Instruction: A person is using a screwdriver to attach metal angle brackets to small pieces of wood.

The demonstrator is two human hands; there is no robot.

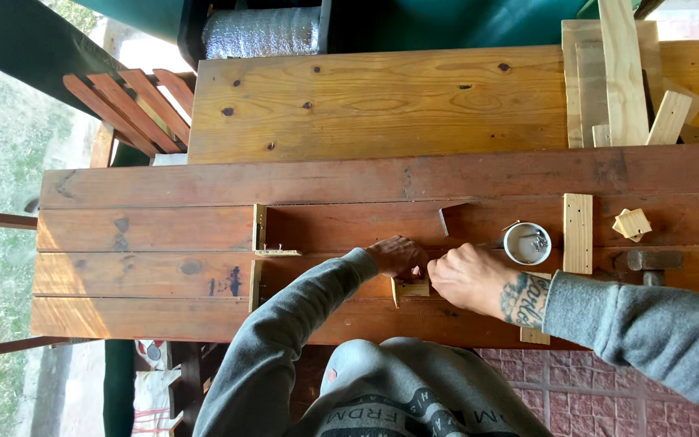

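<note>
Your left hand (398,257) and right hand (472,279) meet over a small wooden block (411,289) that lies on the dark reddish plank panel (155,243), near its front edge. The left grip is closed down on the block's upper side, pinning it to the boards. The right grip is clenched with its fingertips pinched at the block's right end; whether they hold a nail or screw there is too small to tell.

The step in hand looks like fixing this block to the panel: it is being set in place and steadied, not yet driven home. A matching pale block assembly (260,251) already sits to the left on the same panel.

Just past your right hand stands a small white cup (527,243) with metal fasteners inside, and beside it lies a pale wooden strip (578,233) dotted with holes. Further right is a hammer (653,260), with a small square offcut (633,223) above it. Beyond the panel lies the lighter pine tabletop (374,101), carrying stacked timber offcuts (620,77) at its right end.

The next move probably calls for keeping the block square under the left hand while the right frees itself for the hammer, well apart from it now.
</note>
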